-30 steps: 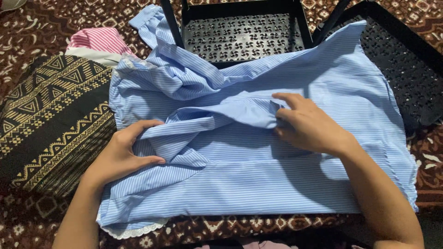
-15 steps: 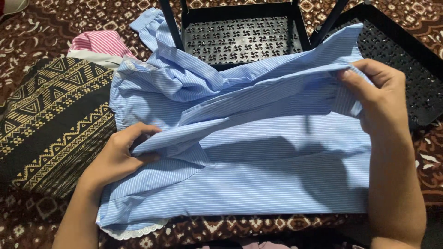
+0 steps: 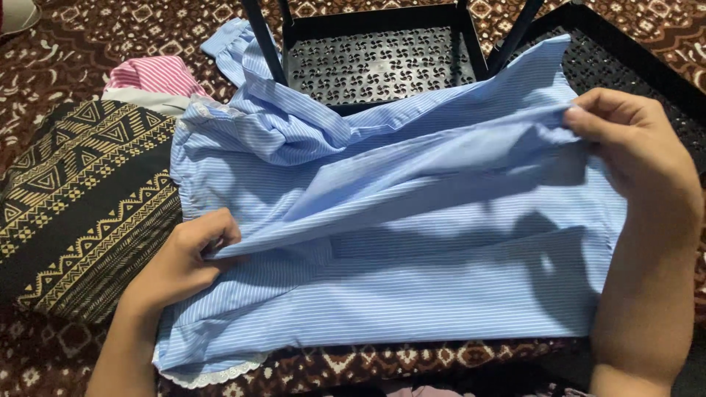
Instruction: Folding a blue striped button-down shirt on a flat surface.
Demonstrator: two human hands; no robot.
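A light blue pinstriped garment (image 3: pixel 412 279) with white lace trim lies spread on a patterned carpet in front of me. My left hand (image 3: pixel 184 261) pinches a fold of the garment at its left side, near the carpet. My right hand (image 3: pixel 636 147) grips the same fold at the right edge and holds it lifted, so a long band of cloth stretches taut between both hands. A bunched sleeve (image 3: pixel 250 66) trails toward the upper left.
A folded black cloth with gold geometric pattern (image 3: pixel 81 198) lies at the left, a pink striped cloth (image 3: pixel 154 73) behind it. A black perforated plastic stool (image 3: pixel 375 59) stands at the top, another black perforated piece (image 3: pixel 647 66) at the right. Brown patterned carpet (image 3: pixel 73 44) all around.
My right hand slid from the garment's middle to its right edge, pulling the fold out taut and lifting it. My left hand stayed gripping the left end.
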